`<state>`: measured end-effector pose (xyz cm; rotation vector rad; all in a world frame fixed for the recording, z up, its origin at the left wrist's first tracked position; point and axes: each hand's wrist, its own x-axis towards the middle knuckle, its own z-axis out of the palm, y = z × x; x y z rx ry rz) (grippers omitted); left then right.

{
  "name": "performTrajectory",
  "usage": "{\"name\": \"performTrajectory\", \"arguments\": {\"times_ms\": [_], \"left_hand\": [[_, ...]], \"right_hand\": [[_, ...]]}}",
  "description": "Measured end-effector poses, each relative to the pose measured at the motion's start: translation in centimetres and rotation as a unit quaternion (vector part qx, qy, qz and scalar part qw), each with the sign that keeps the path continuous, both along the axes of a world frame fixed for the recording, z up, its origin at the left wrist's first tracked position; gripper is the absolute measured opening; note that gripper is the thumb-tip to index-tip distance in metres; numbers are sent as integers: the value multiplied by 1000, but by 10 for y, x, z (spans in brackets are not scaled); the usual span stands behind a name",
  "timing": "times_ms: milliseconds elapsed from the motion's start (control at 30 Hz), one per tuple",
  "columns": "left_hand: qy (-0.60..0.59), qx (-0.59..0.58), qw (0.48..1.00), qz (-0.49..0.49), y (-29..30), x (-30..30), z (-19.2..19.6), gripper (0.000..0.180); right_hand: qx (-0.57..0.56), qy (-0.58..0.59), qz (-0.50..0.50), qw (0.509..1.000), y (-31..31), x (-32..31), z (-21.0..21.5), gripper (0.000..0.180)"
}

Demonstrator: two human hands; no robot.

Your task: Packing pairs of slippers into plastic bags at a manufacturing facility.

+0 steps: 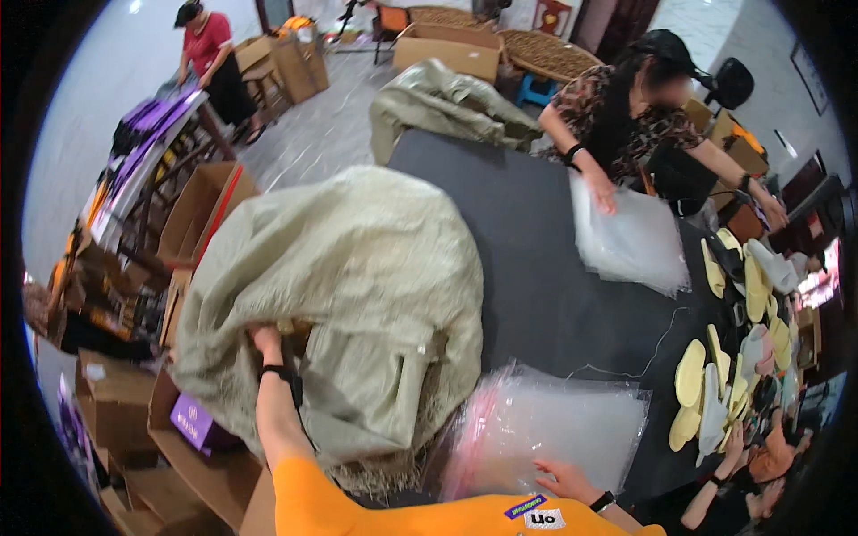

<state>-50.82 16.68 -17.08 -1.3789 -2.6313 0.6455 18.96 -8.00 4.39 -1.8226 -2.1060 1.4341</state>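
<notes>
A large pale green woven sack (357, 232) lies bunched on the dark table, its frayed mouth facing me. My left hand (265, 339) reaches into the sack's opening; its fingers are hidden in the shadow and folds, so a hold on anything cannot be made out. At the near edge of the table, my right hand (570, 482) is open, fingers stretched over a stack of clear plastic bags (572, 415) with a pink strip along one side. Whether it touches the bags is unclear.
Across the dark table (536, 313), a co-worker (626, 116) rests a hand on another clear bag stack (621, 237). Yellow and white slippers (688, 375) crowd the right side. Cardboard boxes (121, 393) stand at left. Another person (207, 54) works at a far-left table.
</notes>
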Motion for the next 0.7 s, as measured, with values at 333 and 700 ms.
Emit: {"name": "performTrajectory", "arguments": {"times_ms": [333,700], "left_hand": [[14,120,989,-83,30,-31,-20,43],[-386,450,805,11,-24,88,301,42]], "right_hand": [[-61,-16,-43,997,16,-12,14,41],[13,64,-20,998,-14,-6,5,38]]}}
